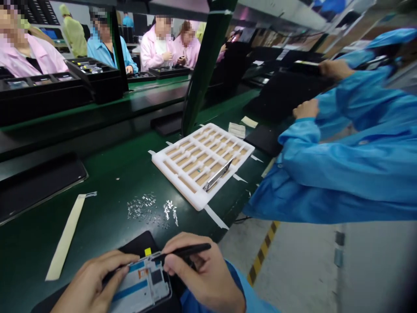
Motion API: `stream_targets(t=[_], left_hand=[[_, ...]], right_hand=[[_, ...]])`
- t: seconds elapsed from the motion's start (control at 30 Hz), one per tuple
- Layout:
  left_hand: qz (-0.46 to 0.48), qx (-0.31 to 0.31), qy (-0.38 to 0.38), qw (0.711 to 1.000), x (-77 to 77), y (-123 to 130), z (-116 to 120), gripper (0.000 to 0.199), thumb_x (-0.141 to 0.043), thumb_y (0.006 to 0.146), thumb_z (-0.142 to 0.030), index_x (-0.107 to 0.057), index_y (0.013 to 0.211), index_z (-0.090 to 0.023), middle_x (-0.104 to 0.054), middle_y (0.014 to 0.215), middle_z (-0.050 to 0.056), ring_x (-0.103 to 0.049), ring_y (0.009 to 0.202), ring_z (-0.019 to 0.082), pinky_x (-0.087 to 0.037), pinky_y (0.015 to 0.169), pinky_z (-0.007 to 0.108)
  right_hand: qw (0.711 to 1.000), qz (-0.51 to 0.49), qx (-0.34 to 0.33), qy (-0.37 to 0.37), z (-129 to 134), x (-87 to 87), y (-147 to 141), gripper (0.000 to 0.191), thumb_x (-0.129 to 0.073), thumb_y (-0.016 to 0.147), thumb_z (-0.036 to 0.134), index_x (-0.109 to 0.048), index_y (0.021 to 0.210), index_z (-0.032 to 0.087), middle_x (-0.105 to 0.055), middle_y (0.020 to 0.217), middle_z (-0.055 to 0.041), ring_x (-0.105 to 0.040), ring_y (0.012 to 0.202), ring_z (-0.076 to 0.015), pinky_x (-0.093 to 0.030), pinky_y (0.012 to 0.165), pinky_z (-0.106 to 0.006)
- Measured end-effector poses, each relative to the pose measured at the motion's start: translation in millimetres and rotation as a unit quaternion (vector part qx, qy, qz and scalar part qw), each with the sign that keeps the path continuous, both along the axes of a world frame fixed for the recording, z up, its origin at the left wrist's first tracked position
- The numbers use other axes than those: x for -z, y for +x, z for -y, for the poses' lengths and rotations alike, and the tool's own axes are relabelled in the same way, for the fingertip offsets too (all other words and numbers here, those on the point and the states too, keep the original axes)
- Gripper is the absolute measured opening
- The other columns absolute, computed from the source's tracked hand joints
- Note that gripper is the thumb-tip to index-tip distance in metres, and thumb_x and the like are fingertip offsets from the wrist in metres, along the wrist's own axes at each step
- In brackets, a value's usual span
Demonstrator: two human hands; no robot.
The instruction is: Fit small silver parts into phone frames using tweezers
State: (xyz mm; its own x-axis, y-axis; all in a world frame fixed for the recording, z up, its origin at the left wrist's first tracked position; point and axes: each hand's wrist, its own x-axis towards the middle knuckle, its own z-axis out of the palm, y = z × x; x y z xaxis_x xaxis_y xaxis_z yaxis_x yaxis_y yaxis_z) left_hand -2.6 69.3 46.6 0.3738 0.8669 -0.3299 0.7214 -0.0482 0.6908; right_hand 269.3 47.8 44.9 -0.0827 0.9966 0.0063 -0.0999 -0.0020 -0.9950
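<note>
At the near edge of the bench my left hand (94, 278) grips a phone's metal mid-frame (143, 280) by its side, fingers and thumb closed on the rim. The frame carries blue strips and a small orange patch, and it lies on a black pad (145, 241). In a pinch, my right hand (205, 274) holds a slim black tool that looks like tweezers (192, 249). Its working end is at the top edge of the frame; I cannot make out the tip. Just beyond are scattered small metal pieces (143, 208), with a denser cluster to their right.
A white slotted tray (200, 204) is taped to the bench, one thin metal frame (218, 174) standing in it. A cream strip (67, 237) and a black tray (39, 180) lie left. A co-worker's blue sleeve (325, 169) reaches in from the right. A green post (205, 69) rises behind.
</note>
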Motion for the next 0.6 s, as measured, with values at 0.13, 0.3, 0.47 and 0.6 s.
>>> stream_targets(t=[0.13,0.3,0.47,0.6], left_hand=[[0.024,-0.010,-0.046,0.999,1.7,10.3,-2.2,0.043,-0.052,0.100,-0.063,-0.081,0.125,-0.043,-0.082,0.125,0.002,-0.078,0.114,0.027,-0.063,0.099,0.036],[0.032,-0.017,-0.052,0.998,4.2,9.7,2.4,0.042,-0.050,0.100,-0.060,-0.080,0.122,-0.040,-0.081,0.125,0.002,-0.076,0.117,0.025,-0.060,0.102,0.036],[0.023,-0.024,-0.072,0.997,8.9,9.1,3.8,0.048,-0.046,0.100,-0.065,-0.078,0.126,-0.040,-0.078,0.127,0.002,-0.074,0.116,0.023,-0.059,0.102,0.036],[0.014,-0.025,-0.071,0.997,6.3,10.2,6.7,0.045,-0.048,0.100,-0.065,-0.078,0.125,-0.042,-0.078,0.125,0.001,-0.075,0.113,0.021,-0.059,0.101,0.034]], right_hand=[[0.997,0.058,-0.044,0.002,-1.3,4.4,-18.8,0.014,-0.076,0.095,0.031,-0.086,0.093,0.022,-0.082,0.084,-0.0067,-0.079,0.069,-0.0224,-0.065,0.063,-0.031],[0.993,0.105,-0.042,0.030,-4.0,13.7,-24.4,0.012,-0.074,0.094,0.025,-0.086,0.093,0.021,-0.083,0.085,-0.0059,-0.079,0.070,-0.0216,-0.062,0.062,-0.028],[0.991,0.125,-0.046,0.025,-4.1,15.3,-24.8,0.012,-0.074,0.095,0.027,-0.085,0.093,0.022,-0.083,0.086,-0.0055,-0.079,0.071,-0.0221,-0.062,0.064,-0.029],[0.991,0.125,-0.046,0.023,-2.9,16.3,-26.6,0.013,-0.074,0.096,0.027,-0.085,0.093,0.021,-0.082,0.085,-0.0059,-0.079,0.071,-0.0217,-0.061,0.062,-0.028]])
